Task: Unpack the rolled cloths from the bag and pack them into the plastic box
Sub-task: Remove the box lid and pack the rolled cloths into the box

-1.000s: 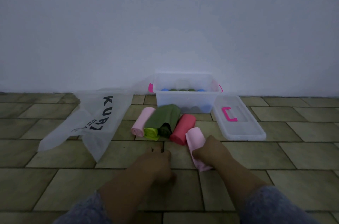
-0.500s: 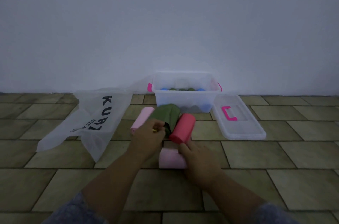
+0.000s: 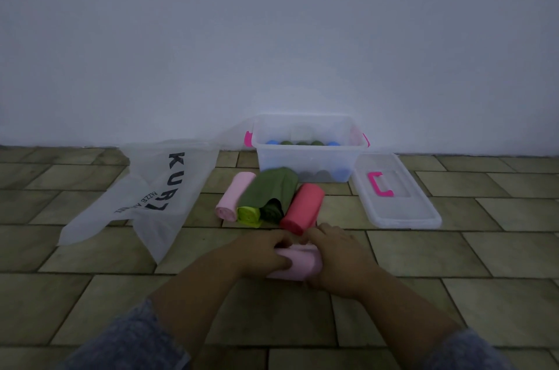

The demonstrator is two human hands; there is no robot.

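Nearest, at lower centre of the frame, you have your left hand (image 3: 263,251) and right hand (image 3: 338,257), one at each end of a pale pink roll (image 3: 298,262). The fingers of both are curled and clamped round it. The roll lies crosswise on the tiled floor (image 3: 453,248).

Just beyond, at centre, is a row lying side by side on the tiles:
- a second pink roll (image 3: 236,200) at the left;
- an olive-green bundle (image 3: 272,191) showing a yellow-green end and a dark green end;
- a red roll (image 3: 304,206) at the right, its near end just beside your hands.

Left of centre lies the bag (image 3: 157,197), translucent, flat, with black lettering.

Right of centre lies a clear lid (image 3: 402,212) with a pink handle, just beside the box.

Farthest, at centre against the wall (image 3: 272,36), stands the plastic box (image 3: 308,157), open, with blue and green rolls (image 3: 299,143) inside.
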